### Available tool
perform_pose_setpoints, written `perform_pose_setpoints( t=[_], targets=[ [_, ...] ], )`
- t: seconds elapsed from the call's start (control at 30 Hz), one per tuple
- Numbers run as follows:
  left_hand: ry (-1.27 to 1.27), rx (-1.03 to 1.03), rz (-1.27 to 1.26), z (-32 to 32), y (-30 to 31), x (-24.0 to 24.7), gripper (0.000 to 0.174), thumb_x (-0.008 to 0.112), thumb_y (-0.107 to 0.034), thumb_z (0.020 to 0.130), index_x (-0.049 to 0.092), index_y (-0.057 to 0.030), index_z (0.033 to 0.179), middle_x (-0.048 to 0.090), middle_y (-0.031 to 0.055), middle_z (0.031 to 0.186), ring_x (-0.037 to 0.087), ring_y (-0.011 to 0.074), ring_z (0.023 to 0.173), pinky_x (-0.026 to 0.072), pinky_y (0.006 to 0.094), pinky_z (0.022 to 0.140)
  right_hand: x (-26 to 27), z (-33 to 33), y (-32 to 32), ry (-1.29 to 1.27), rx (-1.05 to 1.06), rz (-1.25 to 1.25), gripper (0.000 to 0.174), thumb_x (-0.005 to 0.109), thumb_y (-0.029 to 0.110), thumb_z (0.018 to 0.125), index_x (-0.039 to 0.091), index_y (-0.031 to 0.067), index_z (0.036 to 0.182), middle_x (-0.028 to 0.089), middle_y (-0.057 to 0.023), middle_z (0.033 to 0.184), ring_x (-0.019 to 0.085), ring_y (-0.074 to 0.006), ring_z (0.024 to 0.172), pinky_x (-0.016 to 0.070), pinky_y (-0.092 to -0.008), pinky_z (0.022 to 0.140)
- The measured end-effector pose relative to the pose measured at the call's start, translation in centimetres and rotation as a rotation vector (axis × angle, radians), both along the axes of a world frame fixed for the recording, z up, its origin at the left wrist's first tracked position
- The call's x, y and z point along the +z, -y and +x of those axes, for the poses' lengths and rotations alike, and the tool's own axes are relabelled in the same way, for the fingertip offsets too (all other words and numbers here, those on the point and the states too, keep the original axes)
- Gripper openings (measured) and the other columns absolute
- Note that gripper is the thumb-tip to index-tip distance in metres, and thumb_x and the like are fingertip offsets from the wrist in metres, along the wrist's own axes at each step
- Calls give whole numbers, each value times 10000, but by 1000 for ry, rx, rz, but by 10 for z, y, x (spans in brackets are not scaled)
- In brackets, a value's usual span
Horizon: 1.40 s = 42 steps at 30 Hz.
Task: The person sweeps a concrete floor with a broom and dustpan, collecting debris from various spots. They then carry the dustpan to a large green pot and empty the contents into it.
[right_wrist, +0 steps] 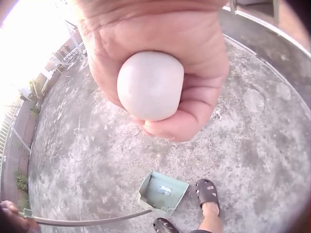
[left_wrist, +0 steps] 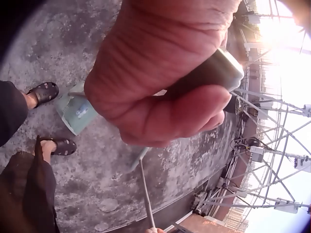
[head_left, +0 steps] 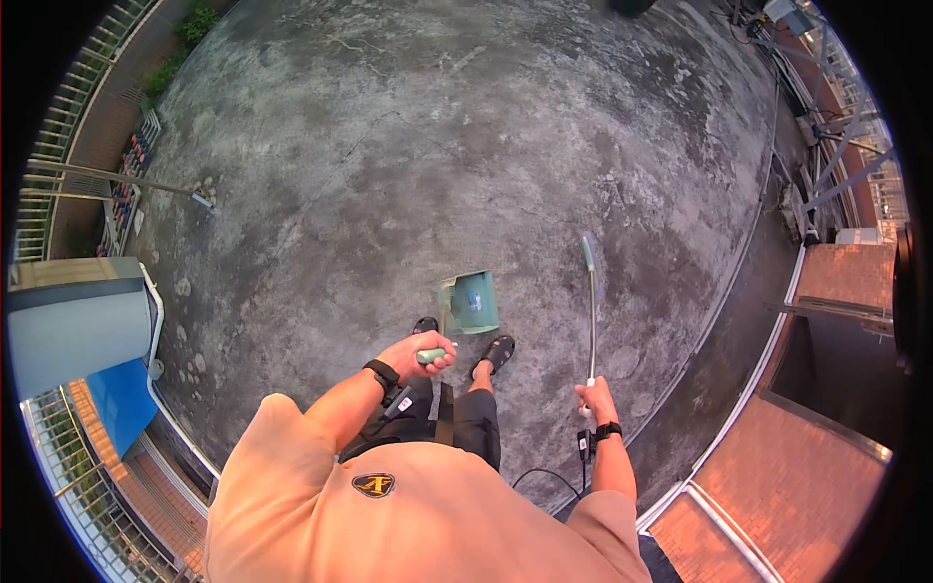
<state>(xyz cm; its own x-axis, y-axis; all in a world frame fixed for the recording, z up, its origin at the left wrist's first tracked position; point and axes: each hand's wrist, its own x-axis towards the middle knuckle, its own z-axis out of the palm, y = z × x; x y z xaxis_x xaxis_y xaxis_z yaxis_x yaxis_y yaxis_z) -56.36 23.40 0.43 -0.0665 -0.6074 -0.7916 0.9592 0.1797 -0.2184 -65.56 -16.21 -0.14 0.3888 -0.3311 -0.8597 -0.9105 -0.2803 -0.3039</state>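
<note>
A pale green long-handled dustpan [head_left: 472,309] stands before the person's feet, its pan near the ground. My left hand [head_left: 428,352] grips the dustpan's green handle end [left_wrist: 228,70], fingers curled round it. From there the thin pole [right_wrist: 92,222] runs to the pan, as the right wrist view shows. Off to the right, my right hand [head_left: 596,398] holds a broom by the top of its grey stick [head_left: 593,330]. The stick's rounded white knob [right_wrist: 149,86] pokes out of the fist. The broom's light green head [head_left: 588,253] points away over the concrete.
Dark clogs [head_left: 499,354] are on the person's feet, beside the dustpan. Stained concrete floor [head_left: 389,175] spreads ahead. White pipes edge a brick ledge [head_left: 758,486] on the right; a metal railing [head_left: 73,146] and a pole [head_left: 126,180] are at left.
</note>
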Motion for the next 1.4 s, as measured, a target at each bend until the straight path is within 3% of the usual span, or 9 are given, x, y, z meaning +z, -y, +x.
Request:
perform_pose_setpoints(
  t=[0.17,0.33,0.47,0.57,0.9,1.0,1.1,1.3,1.4],
  targets=[
    [55,34,43,-9,-4,3,102,526,-62,753,440,-52,700,468,23,595,423,60,418,297,177,304,-54,-40,-36,-18,214,141,286,559,63,727,330,-30,870,512,-110,621,551,-203,527,434,-334,457],
    [-16,-24,65,-2,7,12,125,530,-54,746,423,-50,680,479,34,593,408,64,392,302,174,309,-21,-124,-65,-122,402,327,286,516,37,714,330,-29,922,501,-111,599,542,-197,499,421,-322,439],
    [31,-1,73,-6,-1,-1,134,525,-70,753,410,-65,685,475,35,585,407,66,379,305,173,302,34,-119,-63,-48,243,482,180,555,57,710,406,6,795,490,-54,578,472,-141,418,370,-283,381],
    [12,-11,28,-5,-3,-10,146,518,-72,756,392,-73,682,468,37,574,408,74,372,304,186,294,51,-117,-56,-130,-184,672,166,568,70,727,420,39,796,464,-21,583,451,-100,406,379,-274,353],
    [-86,-39,-16,6,4,-9,124,520,-53,773,404,-72,732,468,28,582,429,93,391,303,202,303,28,-49,-62,-9,-28,123,188,561,31,725,389,51,798,462,-42,586,460,-125,406,402,-294,376],
    [-58,-31,-9,13,6,-6,110,524,-52,770,421,-71,737,467,20,574,432,92,395,302,208,308,-13,-53,-91,-126,-279,298,197,553,20,730,375,38,812,459,-52,582,475,-140,420,408,-302,383],
    [-61,-69,36,23,9,4,94,533,-71,761,463,-57,701,460,21,552,430,102,386,296,214,308,-27,-77,-145,-134,-137,323,269,563,11,720,333,1,858,464,-74,603,495,-155,441,413,-305,384],
    [-63,-37,32,21,8,-2,92,528,-67,753,461,-49,693,442,24,520,409,112,376,292,221,303,35,-85,-176,-164,58,492,218,573,21,730,380,24,832,472,-56,607,482,-139,433,401,-291,376],
    [-76,-5,9,15,2,-5,103,530,-71,751,458,-49,682,442,21,523,400,114,370,288,219,303,68,-74,-157,-91,-220,564,193,569,32,739,390,44,809,469,-47,609,468,-126,423,395,-286,365]
  ],
)
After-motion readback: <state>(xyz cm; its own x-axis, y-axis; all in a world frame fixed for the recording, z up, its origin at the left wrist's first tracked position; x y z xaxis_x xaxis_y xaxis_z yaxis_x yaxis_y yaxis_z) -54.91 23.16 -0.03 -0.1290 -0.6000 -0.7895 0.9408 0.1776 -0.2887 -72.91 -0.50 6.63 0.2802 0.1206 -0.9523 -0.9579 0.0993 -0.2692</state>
